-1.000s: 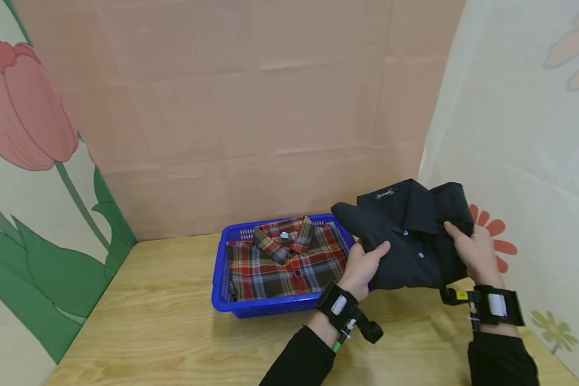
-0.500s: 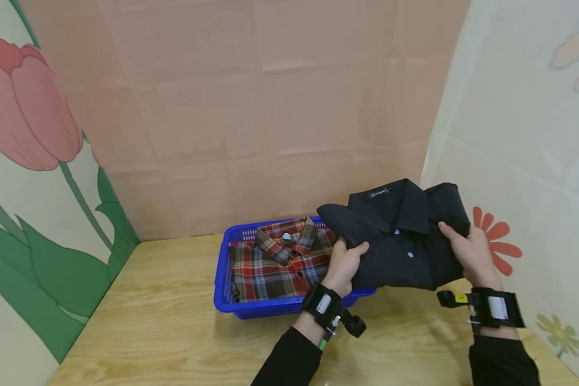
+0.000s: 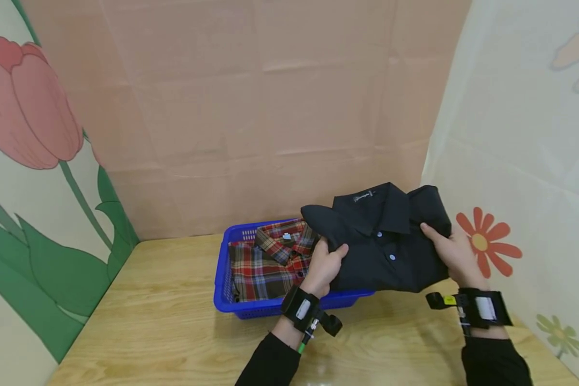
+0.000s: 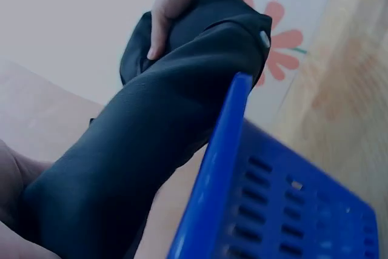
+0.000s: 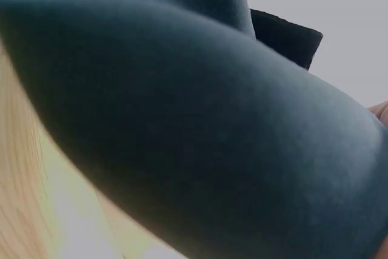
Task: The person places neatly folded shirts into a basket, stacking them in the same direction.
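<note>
Both hands hold a folded black shirt (image 3: 366, 246) by its two sides, collar facing away and pale buttons down its front. My left hand (image 3: 322, 268) grips its left edge, thumb on top, over the right part of a blue plastic basket (image 3: 225, 300). On the opposite edge, my right hand (image 3: 455, 254) pinches the cloth with the thumb above; its other fingers are hidden underneath. A folded red plaid shirt (image 3: 265, 268) lies in the basket, its right part covered by the black one. The left wrist view shows the black shirt (image 4: 139, 131) above the basket's rim (image 4: 212, 168).
The basket stands on a light wooden table (image 3: 149, 311). Behind it hangs a brown paper-like backdrop (image 3: 270, 118). A pale wall covering with a red flower (image 3: 482, 241) closes off the right side, and a tulip panel (image 3: 29, 107) the left.
Both hands have carried the black shirt leftward, from beside the basket to partly over it. It now covers more of the plaid shirt. The basket stays in place.
</note>
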Tool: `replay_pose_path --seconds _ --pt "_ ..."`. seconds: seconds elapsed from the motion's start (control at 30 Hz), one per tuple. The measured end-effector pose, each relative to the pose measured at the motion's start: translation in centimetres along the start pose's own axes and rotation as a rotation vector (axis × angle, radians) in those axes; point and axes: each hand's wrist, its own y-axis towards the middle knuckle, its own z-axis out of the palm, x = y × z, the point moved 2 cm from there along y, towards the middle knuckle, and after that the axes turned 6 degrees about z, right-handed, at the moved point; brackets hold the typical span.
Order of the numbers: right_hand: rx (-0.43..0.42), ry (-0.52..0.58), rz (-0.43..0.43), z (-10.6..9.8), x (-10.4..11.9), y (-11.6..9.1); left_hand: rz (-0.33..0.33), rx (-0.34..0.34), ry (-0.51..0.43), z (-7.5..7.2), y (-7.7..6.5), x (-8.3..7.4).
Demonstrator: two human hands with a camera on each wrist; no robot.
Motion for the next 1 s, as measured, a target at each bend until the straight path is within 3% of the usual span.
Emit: replay_pose_path --seconds 0.17,0.37,0.7,1.0 --pt "0.025 0.027 -0.024 0.3 0.4 -0.2 -0.006 0.053 0.029 -0.9 -0.5 -0.4" --pt "0.029 0.084 0.002 0.1 1.3 -0.9 -0.028 0.086 -0.03 -1.9 -0.9 -1.0" --pt "0.176 0.221 -0.027 1.5 2.9 -1.8 -0.024 0.071 -0.006 -4.8 -2.2 -2.0" --pt "0.194 0.145 -0.046 3.4 3.6 -2.3 -0.033 0.101 0.025 -7.7 -2.6 -2.6"
